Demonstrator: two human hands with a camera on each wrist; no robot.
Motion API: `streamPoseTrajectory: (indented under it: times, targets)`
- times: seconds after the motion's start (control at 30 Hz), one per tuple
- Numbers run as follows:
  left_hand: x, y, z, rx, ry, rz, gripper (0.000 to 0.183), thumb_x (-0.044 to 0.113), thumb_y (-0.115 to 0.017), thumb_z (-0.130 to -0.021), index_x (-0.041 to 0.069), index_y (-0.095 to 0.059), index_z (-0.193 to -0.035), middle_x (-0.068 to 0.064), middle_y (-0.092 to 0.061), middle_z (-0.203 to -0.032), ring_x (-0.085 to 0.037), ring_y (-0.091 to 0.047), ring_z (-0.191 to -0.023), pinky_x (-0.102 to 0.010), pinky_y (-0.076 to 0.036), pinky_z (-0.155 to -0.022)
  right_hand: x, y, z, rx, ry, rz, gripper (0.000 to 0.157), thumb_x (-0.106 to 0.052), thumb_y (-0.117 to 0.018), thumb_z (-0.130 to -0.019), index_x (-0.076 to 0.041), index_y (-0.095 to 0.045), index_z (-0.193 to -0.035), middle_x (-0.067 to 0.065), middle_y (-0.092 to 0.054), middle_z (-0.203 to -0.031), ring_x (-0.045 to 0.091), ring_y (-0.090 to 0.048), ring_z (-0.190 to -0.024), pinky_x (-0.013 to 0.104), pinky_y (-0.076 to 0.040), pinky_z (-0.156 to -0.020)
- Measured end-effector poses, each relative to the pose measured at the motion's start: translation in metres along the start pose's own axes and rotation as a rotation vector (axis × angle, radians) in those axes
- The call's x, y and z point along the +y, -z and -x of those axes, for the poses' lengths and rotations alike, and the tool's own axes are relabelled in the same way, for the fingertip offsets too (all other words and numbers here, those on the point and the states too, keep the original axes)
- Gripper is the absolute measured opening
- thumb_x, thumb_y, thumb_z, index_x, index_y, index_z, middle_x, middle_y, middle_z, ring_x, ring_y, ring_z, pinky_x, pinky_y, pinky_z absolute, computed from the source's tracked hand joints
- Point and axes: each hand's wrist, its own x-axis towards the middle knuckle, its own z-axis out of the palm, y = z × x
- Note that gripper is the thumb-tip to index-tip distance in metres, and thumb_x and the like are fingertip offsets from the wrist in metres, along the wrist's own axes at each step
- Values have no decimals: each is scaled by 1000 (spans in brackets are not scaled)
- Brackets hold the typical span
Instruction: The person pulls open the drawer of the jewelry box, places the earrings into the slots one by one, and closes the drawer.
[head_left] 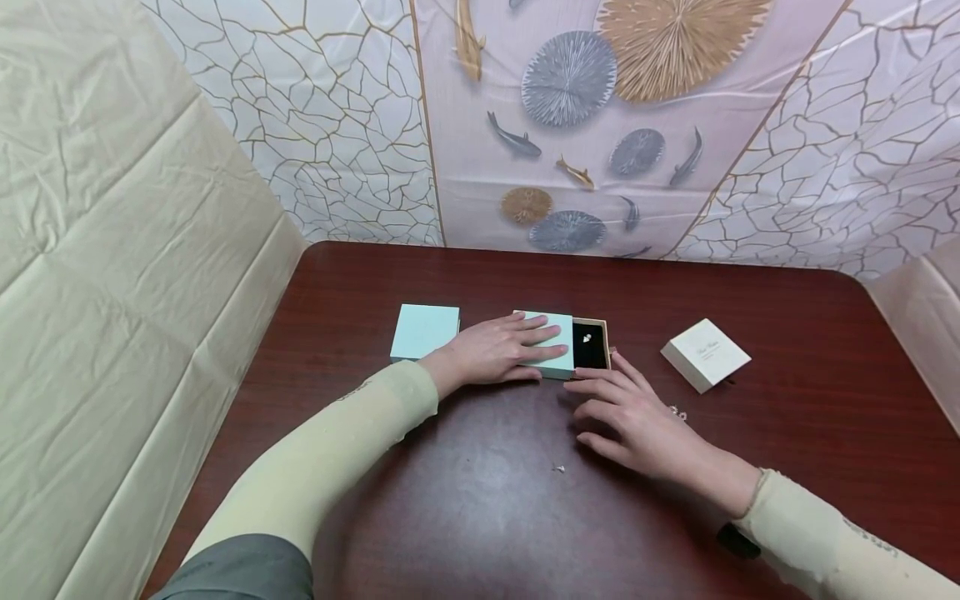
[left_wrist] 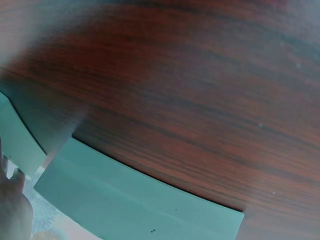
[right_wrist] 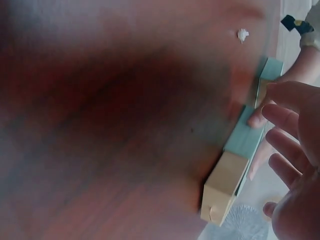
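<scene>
Past a sleeve [head_left: 234, 571], a box [head_left: 566, 328] stretches sideways, drawer [head_left: 591, 355] rightward, beneath spread left hand [head_left: 501, 350] and beside relaxed right hand [head_left: 633, 417].

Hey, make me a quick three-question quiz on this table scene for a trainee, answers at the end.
1. Which hand rests on the open box?
2. True or false: the white box lies to the right of the open box.
3. The open box's lining is: A) red; B) black; C) white.

Key: 1. The left hand. 2. True. 3. B.
</scene>
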Motion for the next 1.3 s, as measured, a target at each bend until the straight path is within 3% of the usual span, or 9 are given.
streamPoseTrajectory:
  times: [0.33,0.73,1.3]
  targets:
    - [0,1,0,-2,1,-8,57,48,-51,-113,26,-45,-165,-6,-38,-172,-25,-32,-160,-45,-27,-130,-16,-16,9,-31,10,-35,25,-16,-89,-81,-17,-77,-103,7,-71,-134,35,-58,-136,56,-15,-131]
    - [1,1,0,-5,5,-5,57,47,-51,-113,26,-45,-165,-6,-38,-171,-25,-32,-160,-45,-26,-130,-19,-32,14,-2,114,-47,19,-16,-88,-83,-18,-77,-99,6,-72,-130,36,-62,-130,44,-4,-133]
    - [0,-2,0,10,-4,-11,56,47,-51,-113,26,-45,-165,-6,-39,-171,-25,-33,-160,-45,-27,-130,-21,-38,12,9,148,4,12,-9,-83,-83,-16,-74,-88,4,-74,-126,31,-64,-130,51,-16,-132]
